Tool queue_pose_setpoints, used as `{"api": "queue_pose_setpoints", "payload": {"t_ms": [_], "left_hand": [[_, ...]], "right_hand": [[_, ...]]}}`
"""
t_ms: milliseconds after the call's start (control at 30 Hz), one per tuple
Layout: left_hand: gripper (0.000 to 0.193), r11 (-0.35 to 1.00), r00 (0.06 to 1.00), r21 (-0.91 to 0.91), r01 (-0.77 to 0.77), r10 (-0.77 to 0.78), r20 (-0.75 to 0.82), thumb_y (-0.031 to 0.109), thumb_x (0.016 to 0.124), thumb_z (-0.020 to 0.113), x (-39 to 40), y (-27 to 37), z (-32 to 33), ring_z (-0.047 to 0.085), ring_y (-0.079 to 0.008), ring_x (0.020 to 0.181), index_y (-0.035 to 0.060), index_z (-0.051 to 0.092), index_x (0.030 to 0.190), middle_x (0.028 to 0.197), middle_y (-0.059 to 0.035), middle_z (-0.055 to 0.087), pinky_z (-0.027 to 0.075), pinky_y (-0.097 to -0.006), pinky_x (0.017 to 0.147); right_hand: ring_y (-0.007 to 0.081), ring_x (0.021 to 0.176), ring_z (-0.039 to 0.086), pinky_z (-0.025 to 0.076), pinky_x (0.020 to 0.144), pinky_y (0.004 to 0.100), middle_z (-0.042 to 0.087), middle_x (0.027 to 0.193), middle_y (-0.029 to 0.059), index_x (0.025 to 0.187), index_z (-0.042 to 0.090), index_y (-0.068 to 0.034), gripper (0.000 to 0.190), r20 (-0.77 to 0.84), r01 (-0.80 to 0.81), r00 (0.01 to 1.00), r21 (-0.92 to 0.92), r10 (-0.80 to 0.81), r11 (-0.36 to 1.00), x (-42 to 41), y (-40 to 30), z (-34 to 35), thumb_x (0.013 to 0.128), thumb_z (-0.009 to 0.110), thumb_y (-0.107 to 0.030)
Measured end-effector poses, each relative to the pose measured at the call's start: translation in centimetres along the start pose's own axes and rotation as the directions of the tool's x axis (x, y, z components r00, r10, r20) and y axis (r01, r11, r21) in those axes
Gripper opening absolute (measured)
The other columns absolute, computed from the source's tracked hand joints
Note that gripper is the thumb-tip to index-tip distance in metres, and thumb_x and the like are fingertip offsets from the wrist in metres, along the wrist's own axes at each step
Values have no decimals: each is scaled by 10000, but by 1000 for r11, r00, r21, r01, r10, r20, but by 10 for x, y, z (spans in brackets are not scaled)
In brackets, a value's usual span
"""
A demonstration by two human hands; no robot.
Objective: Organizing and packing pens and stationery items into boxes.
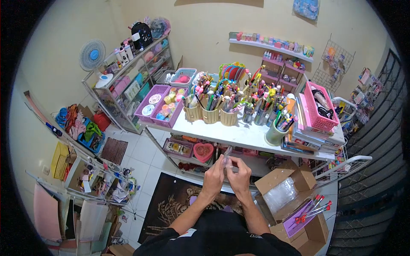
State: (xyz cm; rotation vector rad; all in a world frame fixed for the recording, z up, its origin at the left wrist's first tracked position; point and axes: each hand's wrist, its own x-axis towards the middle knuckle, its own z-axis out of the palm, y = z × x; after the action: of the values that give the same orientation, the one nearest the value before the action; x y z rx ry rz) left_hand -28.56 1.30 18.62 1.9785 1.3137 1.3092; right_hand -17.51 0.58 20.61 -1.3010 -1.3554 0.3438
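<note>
My left hand (214, 176) and my right hand (239, 174) are raised close together before the front edge of a white table (237, 136). Between their fingertips they pinch a small clear plastic packet (227, 156); what it contains is too small to tell. Beyond the hands, bamboo-style cups (210, 116) full of pens stand on the tabletop, and a green cup (274, 136) of pens is to their right. A red heart-shaped container (203, 151) lies on the shelf below the tabletop, left of the hands.
Purple baskets (153, 120) occupy the table's left end; stacked books (301, 136) and a pink basket (323, 123) fill its right. Cardboard boxes (267, 185) on the floor hold plastic sheets and a purple tray (296, 220). A dark patterned rug (160, 198) lies below me. Left stands an electric fan (93, 56).
</note>
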Motion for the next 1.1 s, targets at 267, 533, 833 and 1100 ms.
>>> {"api": "queue_pose_setpoints", "payload": {"t_ms": [267,533,833,1100], "left_hand": [[253,995,950,40,-94,78,303,23,909,564,35,-50,-53,633,-421,965,-13,597,1157,1059,-239,643,510,-490,776],[144,956,686,-290,-49,244,685,90,940,601,70,-87,-88,665,-314,838,-23,667,1000,898,-173,669,507,-366,753],[246,537,799,-632,559,-144,584,171,981,619,87,-67,-100,603,-57,779,-53,699,1044,915,-38,696,496,-203,691],[240,582,862,-660,474,-155,483,165,949,668,90,-37,-89,555,-35,718,-51,700,1048,858,-16,681,436,-185,618]], "right_hand": [[400,814,653,537,723,458,657,843,201,879,617,32,117,526,288,851,-491,15,822,38,-12,3,865,613,-84],[412,881,645,517,777,468,671,944,229,929,627,26,132,799,358,578,-431,166,828,69,-8,3,857,607,-84],[240,836,639,516,714,319,649,915,102,994,671,5,205,311,4,950,-13,0,1000,89,-68,0,816,729,-77],[286,987,586,493,823,376,608,1070,109,978,711,-49,313,341,351,894,-135,-289,926,86,-70,-8,712,826,-166]]}}
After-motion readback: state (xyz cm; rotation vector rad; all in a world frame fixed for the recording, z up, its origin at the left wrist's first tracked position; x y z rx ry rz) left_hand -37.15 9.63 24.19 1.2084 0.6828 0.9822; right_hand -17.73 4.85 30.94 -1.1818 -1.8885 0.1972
